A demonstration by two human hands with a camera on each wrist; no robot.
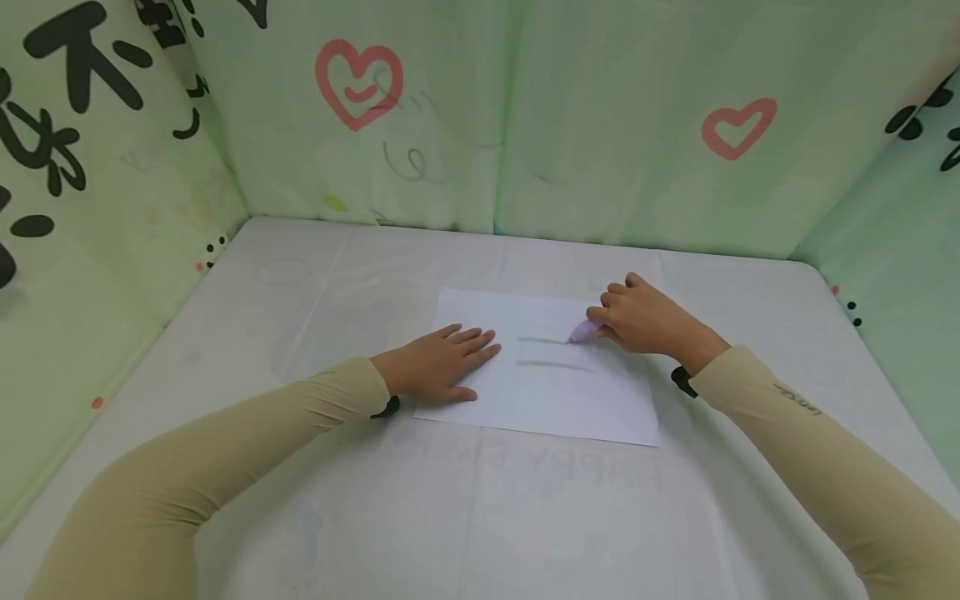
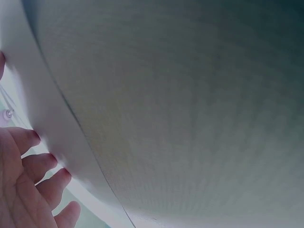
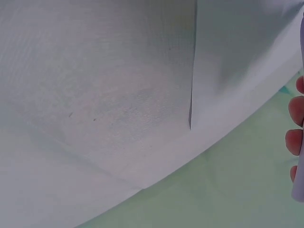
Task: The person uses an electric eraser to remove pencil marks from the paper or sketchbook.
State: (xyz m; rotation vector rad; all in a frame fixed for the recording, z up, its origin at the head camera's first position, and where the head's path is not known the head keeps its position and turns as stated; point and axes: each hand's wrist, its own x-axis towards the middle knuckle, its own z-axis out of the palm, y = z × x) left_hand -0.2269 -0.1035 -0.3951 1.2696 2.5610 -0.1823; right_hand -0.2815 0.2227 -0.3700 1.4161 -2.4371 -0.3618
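A sheet of white paper (image 1: 540, 408) lies on the table, with two roughly parallel grey strokes (image 1: 555, 364) drawn across its middle. My left hand (image 1: 438, 367) rests flat on the paper's left side, fingers straight and slightly spread. Over the paper's right part, my right hand (image 1: 637, 315) grips a thick lavender pen (image 1: 584, 332). Its tip points down and left, right at the end of the upper stroke. In the right wrist view, fingertips (image 3: 295, 111) curl round the pen's barrel (image 3: 298, 187) at the right edge.
The white-covered table (image 1: 465, 517) stretches out on all sides of the paper. Green fabric walls (image 1: 600, 125) with red hearts and black markings enclose it at the back and sides. Beige sleeves (image 1: 292, 425) cover both arms, and a dark band (image 1: 683, 382) shows at the right wrist.
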